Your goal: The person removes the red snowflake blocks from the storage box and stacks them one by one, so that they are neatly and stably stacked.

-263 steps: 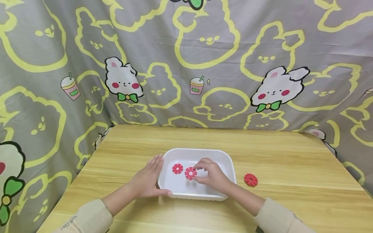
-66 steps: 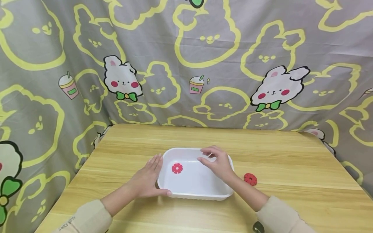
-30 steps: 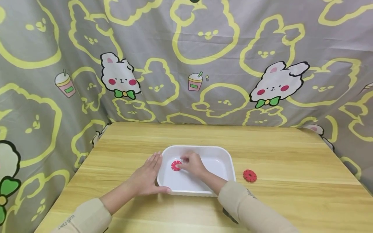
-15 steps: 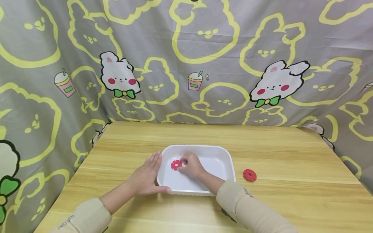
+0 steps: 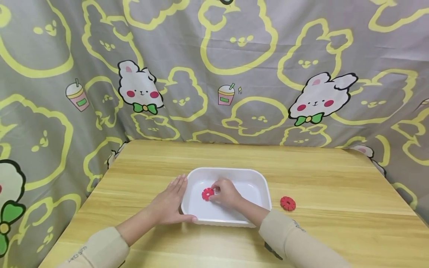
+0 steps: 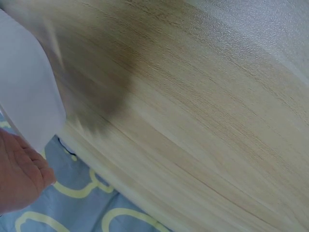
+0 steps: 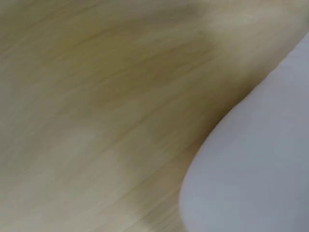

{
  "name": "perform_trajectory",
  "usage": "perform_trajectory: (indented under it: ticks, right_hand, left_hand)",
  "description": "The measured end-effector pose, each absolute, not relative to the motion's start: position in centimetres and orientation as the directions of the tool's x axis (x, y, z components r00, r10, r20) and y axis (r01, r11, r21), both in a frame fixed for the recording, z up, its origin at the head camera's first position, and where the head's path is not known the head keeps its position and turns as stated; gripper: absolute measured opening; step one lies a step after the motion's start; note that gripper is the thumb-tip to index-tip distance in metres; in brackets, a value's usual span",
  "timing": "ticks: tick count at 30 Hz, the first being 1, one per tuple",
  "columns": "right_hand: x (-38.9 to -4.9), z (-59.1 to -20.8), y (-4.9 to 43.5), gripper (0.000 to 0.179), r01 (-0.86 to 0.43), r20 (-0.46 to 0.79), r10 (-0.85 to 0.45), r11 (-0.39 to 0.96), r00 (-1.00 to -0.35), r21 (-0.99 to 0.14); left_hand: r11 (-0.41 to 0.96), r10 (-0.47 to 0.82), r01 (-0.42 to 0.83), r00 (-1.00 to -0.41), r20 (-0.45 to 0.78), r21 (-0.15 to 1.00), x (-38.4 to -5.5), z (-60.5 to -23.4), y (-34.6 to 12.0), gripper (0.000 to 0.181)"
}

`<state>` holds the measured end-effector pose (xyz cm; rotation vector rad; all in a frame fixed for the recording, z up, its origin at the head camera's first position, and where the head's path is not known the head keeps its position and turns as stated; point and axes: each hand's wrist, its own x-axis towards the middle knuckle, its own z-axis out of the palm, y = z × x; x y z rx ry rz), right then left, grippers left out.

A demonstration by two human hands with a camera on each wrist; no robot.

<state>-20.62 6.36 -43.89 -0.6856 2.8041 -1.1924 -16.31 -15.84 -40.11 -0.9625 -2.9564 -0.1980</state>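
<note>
A white rectangular tray (image 5: 258,199) stands on the table. My left hand (image 5: 169,203) rests along its left end, fingers straight against the wall and thumb on the near rim. Inside the tray, my right hand (image 5: 227,192) pinches the right edge of a red notched interlocking disc (image 5: 206,194) between thumb and fingers. To the right of the tray another red notched disc (image 5: 288,203) lies on the table; whether it is a stack, I cannot tell. In the left wrist view, part of the left hand (image 6: 21,171) shows beside the tray's wall (image 6: 29,82). The right wrist view shows only tray wall (image 7: 256,169) and table.
The wood-grain table (image 5: 335,178) spreads around the tray on all sides. Behind it and to both sides hangs a grey curtain (image 5: 187,48) with rabbit and cup prints, reaching the table's far edge.
A second disc, earlier in my right hand, has left the tray. My right hand came back into the tray, took hold of the other disc and shifted it slightly right. The left hand stayed put.
</note>
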Motion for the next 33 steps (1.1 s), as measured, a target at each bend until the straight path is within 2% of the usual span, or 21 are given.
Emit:
perform_trajectory:
  ticks: [10,23,33]
  right_hand:
    - [-20.4,-43.8,8.1,0.023,-0.382,0.146,-0.406,0.596,-0.902,-0.707]
    - [-19.4,-43.1,10.5,0.021,-0.504,0.255,-0.458,0.58,-0.852,-0.641]
    - [-18.3,-42.2,12.8,0.025,-0.531,0.335,-0.415,0.594,-0.846,-0.605]
  left_hand:
    - [0.801,0.584,0.587,-0.809,0.063,0.116,-16.3,-40.4,-15.9,0.117]
    - [0.792,0.593,0.599,-0.801,0.084,0.12,-16.3,-40.4,-16.0,0.119]
    - [0.799,0.584,0.588,-0.809,0.072,0.123,-16.2,-40.3,-15.9,0.118]
